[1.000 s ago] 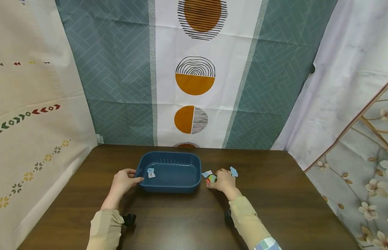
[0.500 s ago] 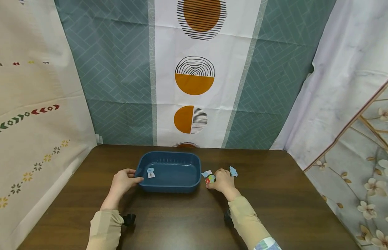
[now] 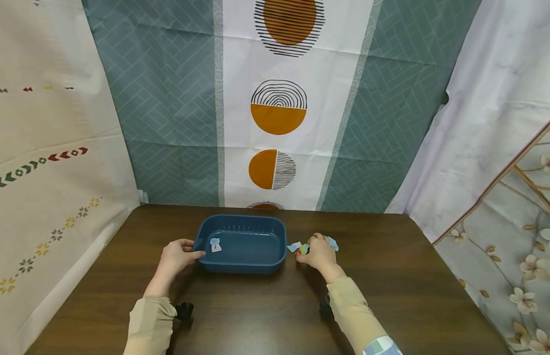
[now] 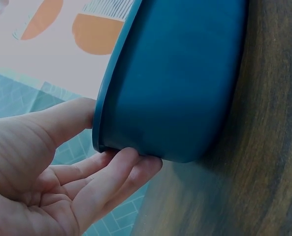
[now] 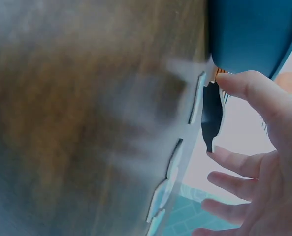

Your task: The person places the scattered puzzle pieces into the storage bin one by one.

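My left hand [image 3: 175,259] grips the left end of a dark blue plastic basin [image 3: 241,268], thumb at the rim and fingers against the outer wall [image 4: 170,88]. Inside it, toward the left, lies a small blue-and-white piece [image 3: 216,245]. To the basin's right, my right hand [image 3: 320,254] pinches a small irregular flat piece [image 5: 212,115] between thumb and index finger. Its face shows red and green [image 3: 302,250] in the head view; the back is dark. The other fingers of that hand are spread apart.
A pale blue and pinkish piece [image 3: 294,246] lies between basin and right hand. Another light blue piece [image 3: 333,243] is partly hidden behind that hand. Several thin pieces [image 5: 174,160] lie on the wooden table [image 3: 253,315]. Patterned cloths [image 3: 177,123] hang behind.
My right hand has raised the red-and-green piece's edge and tilted it up, shifting slightly right and away from me. The left hand keeps its hold on the basin.
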A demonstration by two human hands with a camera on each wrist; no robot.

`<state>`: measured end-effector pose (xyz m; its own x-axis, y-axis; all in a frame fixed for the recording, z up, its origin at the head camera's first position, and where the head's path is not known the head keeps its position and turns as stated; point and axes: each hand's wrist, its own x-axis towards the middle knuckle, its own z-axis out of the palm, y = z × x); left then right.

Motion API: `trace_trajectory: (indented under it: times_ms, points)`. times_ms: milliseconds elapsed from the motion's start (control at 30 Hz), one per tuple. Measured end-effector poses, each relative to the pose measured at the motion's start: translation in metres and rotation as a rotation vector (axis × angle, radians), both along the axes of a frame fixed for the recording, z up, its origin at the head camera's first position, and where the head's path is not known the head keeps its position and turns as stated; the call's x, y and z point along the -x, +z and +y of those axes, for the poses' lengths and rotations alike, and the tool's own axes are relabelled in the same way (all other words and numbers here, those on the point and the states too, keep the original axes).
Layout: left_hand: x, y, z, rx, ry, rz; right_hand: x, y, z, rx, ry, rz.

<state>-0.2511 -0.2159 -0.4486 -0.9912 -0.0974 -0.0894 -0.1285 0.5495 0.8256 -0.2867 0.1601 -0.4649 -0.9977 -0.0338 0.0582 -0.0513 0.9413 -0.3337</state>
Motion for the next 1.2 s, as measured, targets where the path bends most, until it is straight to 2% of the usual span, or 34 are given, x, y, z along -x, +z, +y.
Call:
trace_trajectory:
  times_ms: [200,567,833,1200]
  points:
    - [0.000,0.001,0.000,-0.016,-0.003,-0.013,0.003,0.010,0.004,0.010,-0.028,0.033]
    - [0.001,0.000,-0.001,-0.020,-0.001,-0.016,0.011,0.036,0.000,0.045,-0.023,0.072]
    - [0.001,-0.002,-0.003,-0.003,-0.011,-0.015,0.018,0.050,-0.020,0.051,0.021,0.100]
    - [0.002,-0.003,-0.003,-0.022,-0.009,0.002,0.026,0.054,-0.060,0.039,0.097,0.151]
